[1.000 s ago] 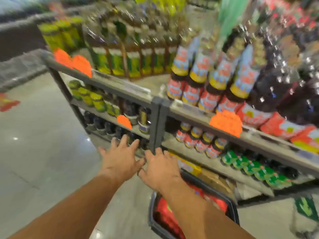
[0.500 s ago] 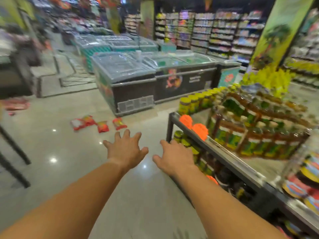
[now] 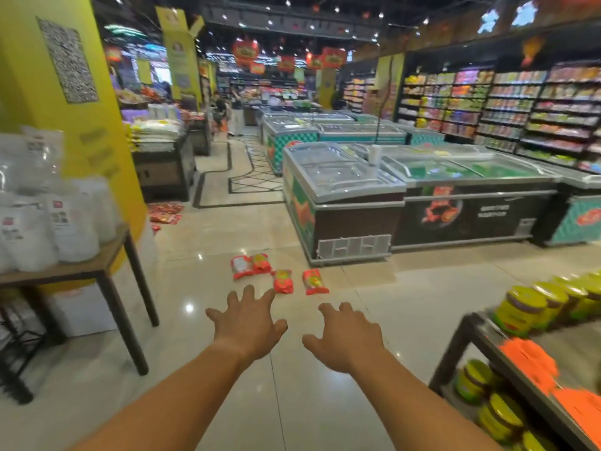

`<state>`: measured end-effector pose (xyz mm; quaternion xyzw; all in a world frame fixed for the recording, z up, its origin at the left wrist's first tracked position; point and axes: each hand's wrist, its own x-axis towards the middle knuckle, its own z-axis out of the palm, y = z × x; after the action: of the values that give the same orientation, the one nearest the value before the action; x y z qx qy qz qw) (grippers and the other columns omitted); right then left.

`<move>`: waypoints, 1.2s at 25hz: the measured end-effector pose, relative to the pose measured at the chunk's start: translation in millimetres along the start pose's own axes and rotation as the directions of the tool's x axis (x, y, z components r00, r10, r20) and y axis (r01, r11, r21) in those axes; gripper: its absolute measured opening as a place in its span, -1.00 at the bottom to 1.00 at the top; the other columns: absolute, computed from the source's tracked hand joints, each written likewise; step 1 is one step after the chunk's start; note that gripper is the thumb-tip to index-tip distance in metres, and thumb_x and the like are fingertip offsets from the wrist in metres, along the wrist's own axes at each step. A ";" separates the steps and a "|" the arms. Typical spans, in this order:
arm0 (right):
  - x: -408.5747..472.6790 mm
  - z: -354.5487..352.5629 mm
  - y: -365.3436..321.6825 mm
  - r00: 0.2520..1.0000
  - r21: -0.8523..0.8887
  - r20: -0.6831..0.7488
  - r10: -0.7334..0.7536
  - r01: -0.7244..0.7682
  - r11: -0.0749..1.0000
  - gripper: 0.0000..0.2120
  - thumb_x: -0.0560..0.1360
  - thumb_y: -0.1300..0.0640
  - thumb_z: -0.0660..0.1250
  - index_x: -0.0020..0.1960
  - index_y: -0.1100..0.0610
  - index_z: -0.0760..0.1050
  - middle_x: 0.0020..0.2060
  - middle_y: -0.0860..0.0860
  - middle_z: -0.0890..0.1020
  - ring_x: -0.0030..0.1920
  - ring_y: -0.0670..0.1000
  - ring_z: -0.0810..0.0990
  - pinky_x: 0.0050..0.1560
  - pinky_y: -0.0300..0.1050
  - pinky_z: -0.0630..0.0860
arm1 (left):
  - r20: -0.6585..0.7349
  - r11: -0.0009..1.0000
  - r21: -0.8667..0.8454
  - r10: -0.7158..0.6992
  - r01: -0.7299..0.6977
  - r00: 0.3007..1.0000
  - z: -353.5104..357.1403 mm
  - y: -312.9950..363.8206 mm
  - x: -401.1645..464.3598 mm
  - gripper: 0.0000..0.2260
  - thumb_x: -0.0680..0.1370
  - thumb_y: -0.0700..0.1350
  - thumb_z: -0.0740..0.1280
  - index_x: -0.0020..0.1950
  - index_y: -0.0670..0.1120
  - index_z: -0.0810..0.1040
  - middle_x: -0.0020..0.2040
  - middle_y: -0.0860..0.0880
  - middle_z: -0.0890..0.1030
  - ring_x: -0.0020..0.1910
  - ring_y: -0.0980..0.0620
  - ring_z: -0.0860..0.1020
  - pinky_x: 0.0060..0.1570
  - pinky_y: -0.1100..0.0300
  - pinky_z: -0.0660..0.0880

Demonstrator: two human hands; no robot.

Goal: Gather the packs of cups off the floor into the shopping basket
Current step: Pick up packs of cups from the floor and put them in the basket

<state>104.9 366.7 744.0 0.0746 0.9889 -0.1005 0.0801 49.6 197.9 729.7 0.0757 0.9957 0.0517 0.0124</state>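
Red packs [image 3: 279,276] beyond both empty grips

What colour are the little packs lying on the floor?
The four small plastic packs on the shiny tiled floor are red-orange with yellow-green print, seen from the head view.

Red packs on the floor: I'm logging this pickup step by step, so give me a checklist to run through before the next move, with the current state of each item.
1. Red packs in sight on the floor: ok, four lie loose ahead near the freezer.
2. Left hand free: ok, fingers spread, holding nothing.
3. Right hand free: ok, holding nothing.
4. Hands touching a pack: not ok, the packs lie farther off.
5. Floor path to the packs: ok, nothing lies between.
6. Shopping basket placement: cannot tell, it is out of view.
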 end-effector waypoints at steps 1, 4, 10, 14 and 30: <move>32.4 -7.3 -5.7 1.000 0.000 0.013 -0.018 0.018 1.000 -0.30 0.55 -0.36 0.20 0.59 -0.09 0.18 0.51 0.08 0.33 0.45 0.19 0.38 0.37 0.22 0.36 | 0.002 1.000 0.001 -0.020 0.020 1.000 -3.9 -3.6 29.5 -0.38 0.58 0.34 0.16 0.61 0.21 0.12 0.60 -0.05 0.18 0.57 -0.22 0.13 0.39 -0.42 0.15; 129.7 -33.9 -19.7 0.999 -0.025 0.012 -0.044 0.044 0.999 -0.29 0.53 -0.36 0.24 0.58 -0.08 0.21 0.49 0.10 0.35 0.44 0.19 0.39 0.37 0.21 0.37 | -0.008 0.998 0.017 -0.058 0.058 0.998 -18.9 -13.4 116.5 -0.38 0.58 0.33 0.16 0.61 0.21 0.12 0.61 -0.06 0.16 0.56 -0.22 0.12 0.38 -0.42 0.14; 305.1 -63.3 -48.0 0.998 -0.041 0.022 -0.067 0.068 0.997 -0.36 0.53 -0.31 0.28 0.49 -0.02 0.30 0.38 0.11 0.41 0.38 0.21 0.43 0.28 0.16 0.46 | 0.009 0.997 0.007 -0.072 0.072 0.997 -29.9 -35.1 285.1 -0.40 0.59 0.33 0.18 0.59 0.21 0.16 0.59 -0.08 0.19 0.53 -0.21 0.18 0.37 -0.38 0.18; 433.4 -68.6 -67.4 0.998 -0.070 0.023 -0.054 0.055 0.996 -0.39 0.54 -0.29 0.28 0.48 0.01 0.34 0.36 0.10 0.43 0.36 0.20 0.46 0.24 0.13 0.45 | 0.039 0.999 -0.011 -0.050 0.050 0.998 -8.4 -53.0 418.9 -0.41 0.57 0.33 0.20 0.57 0.20 0.21 0.55 -0.06 0.23 0.52 -0.21 0.20 0.35 -0.38 0.22; 929.7 -96.9 -22.7 0.986 -0.156 0.129 0.103 -0.083 0.984 -0.41 0.56 -0.25 0.30 0.49 0.01 0.34 0.36 0.12 0.44 0.36 0.20 0.44 0.24 0.12 0.45 | 0.195 0.999 -0.036 0.011 -0.004 0.981 80.3 -23.8 917.7 -0.41 0.57 0.29 0.20 0.57 0.19 0.21 0.55 -0.07 0.21 0.51 -0.21 0.20 0.34 -0.41 0.21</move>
<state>-820.1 487.3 680.8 0.1074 0.9813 -0.0268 0.1576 -858.3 322.0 631.9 0.0838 0.9883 0.0617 0.1113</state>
